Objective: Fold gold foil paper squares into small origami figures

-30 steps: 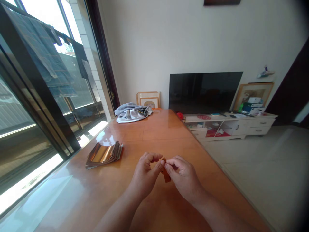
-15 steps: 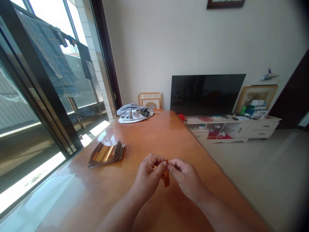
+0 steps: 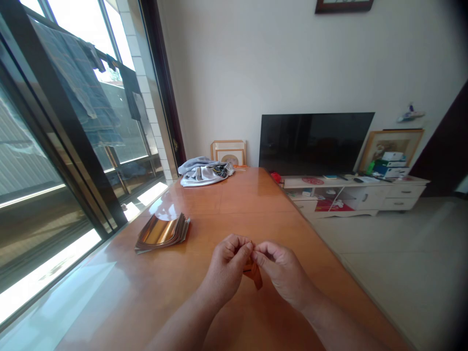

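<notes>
My left hand [image 3: 228, 263] and my right hand [image 3: 280, 265] meet over the near part of the wooden table [image 3: 226, 200]. Thumbs and fingertips of both pinch the upper end of a small folded piece of orange-gold foil paper [image 3: 257, 278]. Its lower part hangs below the fingers, between the hands; the fingers hide the pinched end. Left of the hands lies a curved stack of gold foil paper sheets [image 3: 163, 233], touched by neither hand.
A grey-white cloth bundle [image 3: 204, 173] lies at the table's far end, with picture frames [image 3: 229, 151] behind it. Sliding glass doors [image 3: 62, 146] run along the left. At the right, beyond the table edge, a television [image 3: 316, 141] stands over a white cabinet [image 3: 387, 192].
The hanging end of the foil paper has swung right and a little lower, showing a wider side. Both hands keep their pinch in nearly the same place.
</notes>
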Available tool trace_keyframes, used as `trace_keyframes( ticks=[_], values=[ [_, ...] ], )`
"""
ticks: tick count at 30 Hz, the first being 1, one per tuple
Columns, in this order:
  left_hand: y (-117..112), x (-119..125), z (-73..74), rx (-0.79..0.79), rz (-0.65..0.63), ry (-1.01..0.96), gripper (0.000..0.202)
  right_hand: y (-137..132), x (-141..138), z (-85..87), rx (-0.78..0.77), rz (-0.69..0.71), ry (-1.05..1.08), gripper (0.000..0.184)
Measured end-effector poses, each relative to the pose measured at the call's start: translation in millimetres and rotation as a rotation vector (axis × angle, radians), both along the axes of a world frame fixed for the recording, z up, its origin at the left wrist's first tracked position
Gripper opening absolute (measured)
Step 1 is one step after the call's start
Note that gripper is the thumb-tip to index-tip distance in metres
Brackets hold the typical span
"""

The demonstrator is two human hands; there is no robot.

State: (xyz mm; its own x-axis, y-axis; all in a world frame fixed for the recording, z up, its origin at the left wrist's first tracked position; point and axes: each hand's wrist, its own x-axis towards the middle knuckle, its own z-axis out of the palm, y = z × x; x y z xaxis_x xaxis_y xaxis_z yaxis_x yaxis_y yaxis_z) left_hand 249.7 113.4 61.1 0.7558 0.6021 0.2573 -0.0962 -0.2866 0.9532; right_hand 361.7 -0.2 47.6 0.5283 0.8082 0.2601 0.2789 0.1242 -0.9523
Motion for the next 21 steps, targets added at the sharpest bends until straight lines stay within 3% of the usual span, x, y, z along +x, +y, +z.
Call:
trace_keyframes(
  ticks=[5,8,21],
  values=[
    [0.0,1.3,-6.4,0.223,0.089,0.038,0.026,0.0,1.3,-2.5,-0.017,0.015,0.023,0.035],
    [-0.6,1.6,-6.7,0.264,0.106,0.046,0.026,0.0,0.5,-1.9,-0.016,0.018,0.035,0.035],
    [2.1,-0.2,2.0,0.046,-0.018,0.038,0.037,1.1,1.7,-2.9,-0.019,0.041,0.172,0.034]
  ],
)
